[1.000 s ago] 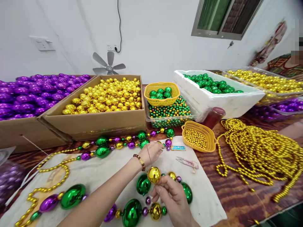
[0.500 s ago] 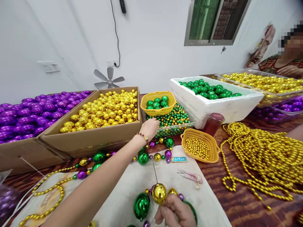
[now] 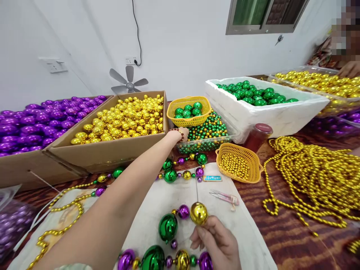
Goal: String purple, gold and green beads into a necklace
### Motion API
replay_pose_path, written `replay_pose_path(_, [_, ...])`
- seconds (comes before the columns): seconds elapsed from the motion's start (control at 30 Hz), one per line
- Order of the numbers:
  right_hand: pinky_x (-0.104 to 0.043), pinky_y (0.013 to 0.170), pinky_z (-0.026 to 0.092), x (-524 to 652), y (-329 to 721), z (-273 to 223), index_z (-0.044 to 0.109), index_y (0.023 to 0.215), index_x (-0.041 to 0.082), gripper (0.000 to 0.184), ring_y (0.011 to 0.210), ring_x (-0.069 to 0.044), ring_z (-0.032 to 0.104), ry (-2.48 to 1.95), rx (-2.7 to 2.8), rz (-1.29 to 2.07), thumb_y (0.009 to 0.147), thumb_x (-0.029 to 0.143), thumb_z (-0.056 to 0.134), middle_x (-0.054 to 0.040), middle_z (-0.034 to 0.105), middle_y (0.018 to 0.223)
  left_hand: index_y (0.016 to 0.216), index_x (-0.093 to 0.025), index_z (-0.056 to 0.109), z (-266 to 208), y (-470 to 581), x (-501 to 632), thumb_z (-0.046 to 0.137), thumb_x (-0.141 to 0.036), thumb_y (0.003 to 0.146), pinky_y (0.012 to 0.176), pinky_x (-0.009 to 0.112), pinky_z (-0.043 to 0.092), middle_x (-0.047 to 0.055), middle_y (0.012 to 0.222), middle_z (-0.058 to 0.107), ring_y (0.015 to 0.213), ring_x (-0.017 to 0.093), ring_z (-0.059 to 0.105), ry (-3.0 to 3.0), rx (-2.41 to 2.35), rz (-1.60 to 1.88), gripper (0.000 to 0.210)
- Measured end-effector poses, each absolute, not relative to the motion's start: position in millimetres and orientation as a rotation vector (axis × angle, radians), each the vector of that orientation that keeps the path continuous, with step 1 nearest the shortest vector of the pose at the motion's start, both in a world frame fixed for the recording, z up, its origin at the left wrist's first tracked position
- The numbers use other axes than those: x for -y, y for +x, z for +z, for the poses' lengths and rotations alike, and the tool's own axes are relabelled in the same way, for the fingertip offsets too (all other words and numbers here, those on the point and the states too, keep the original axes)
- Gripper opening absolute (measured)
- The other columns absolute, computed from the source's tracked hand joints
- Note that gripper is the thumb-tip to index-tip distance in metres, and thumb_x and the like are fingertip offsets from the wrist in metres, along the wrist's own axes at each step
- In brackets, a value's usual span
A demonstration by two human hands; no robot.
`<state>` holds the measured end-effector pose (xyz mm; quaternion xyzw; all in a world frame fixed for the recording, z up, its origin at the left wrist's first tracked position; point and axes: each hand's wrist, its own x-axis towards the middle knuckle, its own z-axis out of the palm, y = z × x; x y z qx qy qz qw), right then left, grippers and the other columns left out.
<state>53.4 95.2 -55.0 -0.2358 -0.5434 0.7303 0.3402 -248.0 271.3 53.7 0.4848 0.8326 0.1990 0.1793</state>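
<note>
My right hand pinches a large gold bead between thumb and fingers. A thin needle sticks up from that bead. Beside it on the white cloth lies a strand with a large green bead, purple beads and smaller ones. My left hand, with a bracelet at the wrist, reaches over the near edge of a clear bin of small green and gold beads. Its fingers are hidden from view, just below a yellow basket of green beads.
Cardboard boxes of purple beads and gold beads stand at the left. A white foam box, red-lidded jar, small yellow basket and gold bead chains are rightward. Thread snips lie on the cloth. A co-worker's hand is far right.
My left hand has gone lower and deeper toward the bin of small beads. My right hand has raised the gold bead slightly to the right. The view has tilted down.
</note>
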Motion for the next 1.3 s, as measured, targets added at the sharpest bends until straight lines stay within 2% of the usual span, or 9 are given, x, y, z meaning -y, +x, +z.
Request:
replay_pose_path(0.23, [-0.021, 0.051, 0.042, -96, 56, -54, 0.060, 0.077, 0.016, 0.028, 0.055, -0.013, 0.063, -0.624, 1.393, 1.940, 0.090, 0.041, 0.060, -0.0048, 0.069, 0.067, 0.119, -0.016, 0.058, 73, -231, -241, 0.054, -0.033, 0.093, 0.084, 0.042, 0.053, 0.009, 0.120, 0.060, 0.101, 0.022, 0.061, 1.164, -2.030, 1.000, 0.031])
replay_pose_path(0.43, [-0.021, 0.053, 0.047, -99, 44, -38, 0.063, 0.082, 0.016, 0.026, 0.055, -0.014, 0.063, -0.586, 1.446, 1.915, 0.089, 0.041, 0.061, -0.0044, 0.068, 0.064, 0.108, -0.017, 0.059, 73, -199, -142, 0.042, -0.026, 0.099, 0.085, 0.031, 0.054, 0.007, 0.100, 0.066, 0.086, 0.012, 0.067, 0.983, -1.548, 1.428, 0.022])
replay_pose_path(0.6, [-0.021, 0.053, 0.050, -96, 38, -29, 0.063, 0.082, 0.017, 0.026, 0.054, -0.014, 0.061, -0.574, 1.597, 1.906, 0.089, 0.041, 0.060, -0.0033, 0.066, 0.061, 0.106, -0.012, 0.065, 51, -180, -63, 0.053, -0.019, 0.093, 0.090, 0.032, 0.053, 0.007, 0.091, 0.069, 0.090, 0.016, 0.067, 0.423, -0.885, 1.777, 0.019])
replay_pose_path(0.77, [-0.022, 0.052, 0.051, -89, 35, -31, 0.064, 0.082, 0.017, 0.027, 0.051, -0.014, 0.061, -0.570, 1.790, 1.866, 0.090, 0.042, 0.057, -0.0035, 0.067, 0.061, 0.101, -0.009, 0.068, 40, -171, -34, 0.055, -0.019, 0.093, 0.087, 0.033, 0.056, 0.007, 0.086, 0.070, 0.084, 0.016, 0.069, 0.191, -0.819, 1.897, 0.019])
replay_pose_path(1.0, [-0.021, 0.051, 0.052, -85, 33, -31, 0.063, 0.084, 0.017, 0.027, 0.053, -0.015, 0.064, -0.612, 1.855, 1.886, 0.090, 0.042, 0.056, -0.0035, 0.068, 0.062, 0.101, -0.008, 0.069, 32, -171, -25, 0.056, -0.021, 0.093, 0.083, 0.032, 0.058, 0.008, 0.087, 0.071, 0.078, 0.014, 0.069, 0.154, -0.829, 1.952, 0.020])
replay_pose_path(1.3, [-0.023, 0.052, 0.053, -82, 33, -28, 0.064, 0.083, 0.017, 0.034, 0.053, -0.016, 0.064, -0.719, 1.879, 1.897, 0.088, 0.050, 0.055, -0.0037, 0.067, 0.063, 0.102, -0.013, 0.069, 22, -170, -17, 0.060, -0.020, 0.090, 0.089, 0.035, 0.056, 0.008, 0.090, 0.072, 0.084, 0.017, 0.070, 0.175, -0.889, 2.011, 0.017])
